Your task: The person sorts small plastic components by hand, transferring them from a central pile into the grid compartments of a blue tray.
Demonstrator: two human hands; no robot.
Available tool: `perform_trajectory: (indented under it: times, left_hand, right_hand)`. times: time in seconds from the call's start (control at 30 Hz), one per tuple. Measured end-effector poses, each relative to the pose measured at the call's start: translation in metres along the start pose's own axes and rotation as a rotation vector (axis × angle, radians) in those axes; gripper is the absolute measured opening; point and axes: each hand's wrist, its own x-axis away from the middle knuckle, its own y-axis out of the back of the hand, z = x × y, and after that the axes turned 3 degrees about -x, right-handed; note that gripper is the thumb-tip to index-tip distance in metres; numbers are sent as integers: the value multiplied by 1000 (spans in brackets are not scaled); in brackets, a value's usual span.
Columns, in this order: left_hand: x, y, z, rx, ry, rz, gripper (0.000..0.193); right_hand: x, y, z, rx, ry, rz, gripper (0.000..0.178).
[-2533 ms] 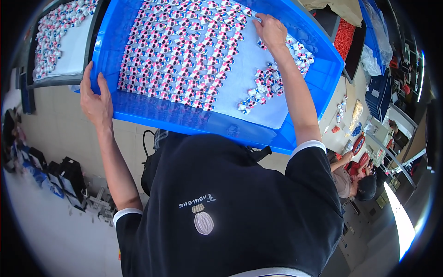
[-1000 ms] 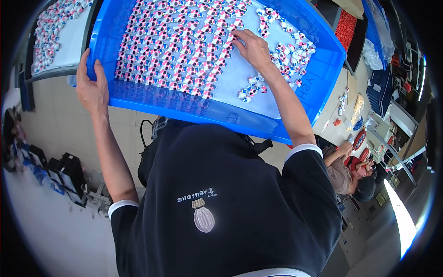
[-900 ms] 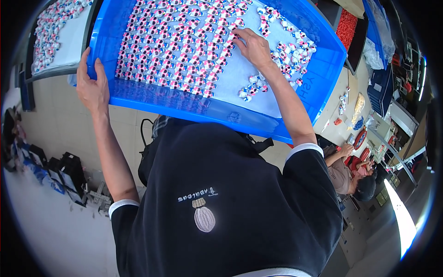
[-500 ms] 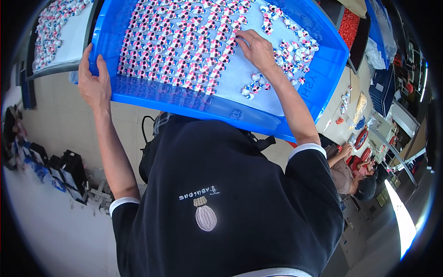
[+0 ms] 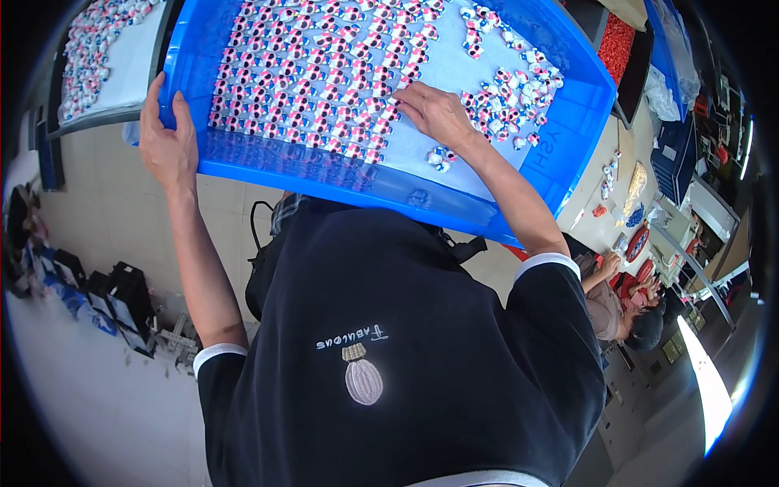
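Observation:
A large blue plastic tray lies in front of me, holding many small pink, white and blue toy figures. On its left side, several neat columns of these figures stand close together on a white sheet. A loose heap of figures lies toward the right. My left hand grips the tray's left rim, thumb inside and fingers outside. At the right-hand edge of the columns, my right hand is closed with its fingertips pinched on a small figure, which they mostly cover.
Another tray with similar figures stands at the far left. A container of red pieces is at the upper right. Beyond it, a co-worker sits at a table with small parts. Black boxes stand on the floor at lower left.
My right hand has moved nearer and slightly left along the edge of the columns. Some loose figures near it have left their earlier spot or are now covered. My left hand keeps its grip.

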Motion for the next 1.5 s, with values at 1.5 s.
perform_trajectory:
  times: [1.5]
  left_hand:
    - [5, 6, -1, -60, -29, 79, 42]
  right_hand:
    - [31, 12, 30, 150, -81, 4, 21]
